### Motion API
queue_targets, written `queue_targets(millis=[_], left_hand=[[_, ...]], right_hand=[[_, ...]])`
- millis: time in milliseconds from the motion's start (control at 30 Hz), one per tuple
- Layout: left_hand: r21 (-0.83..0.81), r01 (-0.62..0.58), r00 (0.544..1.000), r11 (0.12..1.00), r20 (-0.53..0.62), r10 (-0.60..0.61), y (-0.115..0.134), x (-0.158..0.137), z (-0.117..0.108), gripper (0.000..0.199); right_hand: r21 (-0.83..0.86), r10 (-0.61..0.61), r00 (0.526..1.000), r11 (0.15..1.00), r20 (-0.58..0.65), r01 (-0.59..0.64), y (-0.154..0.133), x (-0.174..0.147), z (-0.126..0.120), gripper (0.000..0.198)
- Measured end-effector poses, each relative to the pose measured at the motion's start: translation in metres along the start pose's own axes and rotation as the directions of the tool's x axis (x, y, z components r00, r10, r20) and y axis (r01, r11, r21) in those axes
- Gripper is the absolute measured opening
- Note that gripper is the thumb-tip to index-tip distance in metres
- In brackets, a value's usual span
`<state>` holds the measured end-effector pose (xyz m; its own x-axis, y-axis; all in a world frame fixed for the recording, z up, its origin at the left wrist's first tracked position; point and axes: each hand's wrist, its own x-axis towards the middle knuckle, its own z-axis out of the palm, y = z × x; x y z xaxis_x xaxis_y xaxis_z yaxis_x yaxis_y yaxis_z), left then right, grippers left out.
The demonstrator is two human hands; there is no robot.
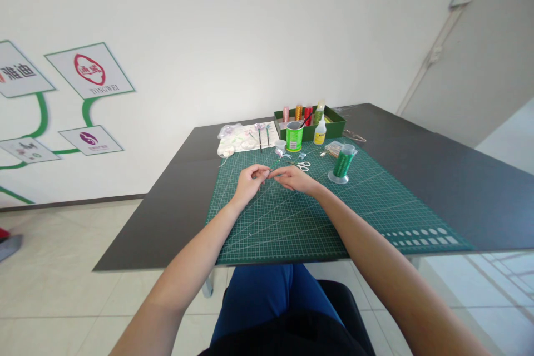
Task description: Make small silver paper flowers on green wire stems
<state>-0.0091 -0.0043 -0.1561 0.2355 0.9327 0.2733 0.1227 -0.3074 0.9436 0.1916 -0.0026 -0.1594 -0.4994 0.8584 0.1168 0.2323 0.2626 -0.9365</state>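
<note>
My left hand [252,180] is just above the green cutting mat [283,222], thumb and fingertips pinched together. From the other side my right hand [295,179] meets it, its fingers closed and their tips nearly touching the left thumb. Whatever sits between the fingertips is too small to make out. Right behind the hands lie white-handled scissors [304,166], partly covered by the right hand. A small pale purple flower-like piece [278,153] with thin green strands lies beyond the fingertips. To the right stands a spool of green thread [344,161].
At the back, a green box [339,127] holds several thread spools. Before it stand a bright green can [294,138] and a yellow-labelled glue bottle [320,131]. A white sheet [237,144] carries thin dark sticks and small pieces. Pliers [354,136] lie at the back right.
</note>
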Motion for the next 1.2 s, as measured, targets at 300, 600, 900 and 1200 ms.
queue_targets(millis=[300,600,900,1200], left_hand=[[-0.001,0.017,0.999,1.0,0.036,-0.017,0.0032,-0.0015,0.0012,0.03],[0.067,-0.083,0.991,0.994,0.113,0.075,0.0071,-0.0047,0.0068,0.024],[-0.015,-0.027,1.0,1.0,0.004,0.027,0.0015,0.0006,0.0007,0.028],[-0.09,0.013,0.999,0.996,-0.048,-0.017,0.0008,0.0007,-0.0002,0.03]], right_hand=[[0.0,-0.003,1.0,1.0,-0.011,0.003,0.0006,0.0001,0.0005,0.035],[0.011,-0.015,0.999,1.0,0.03,0.015,-0.0007,0.0003,0.0002,0.03],[0.054,-0.013,1.0,0.998,0.021,0.011,0.0011,-0.0011,-0.0011,0.042],[0.103,-0.033,0.999,0.994,0.008,0.032,-0.0046,-0.0037,-0.0031,0.047]])
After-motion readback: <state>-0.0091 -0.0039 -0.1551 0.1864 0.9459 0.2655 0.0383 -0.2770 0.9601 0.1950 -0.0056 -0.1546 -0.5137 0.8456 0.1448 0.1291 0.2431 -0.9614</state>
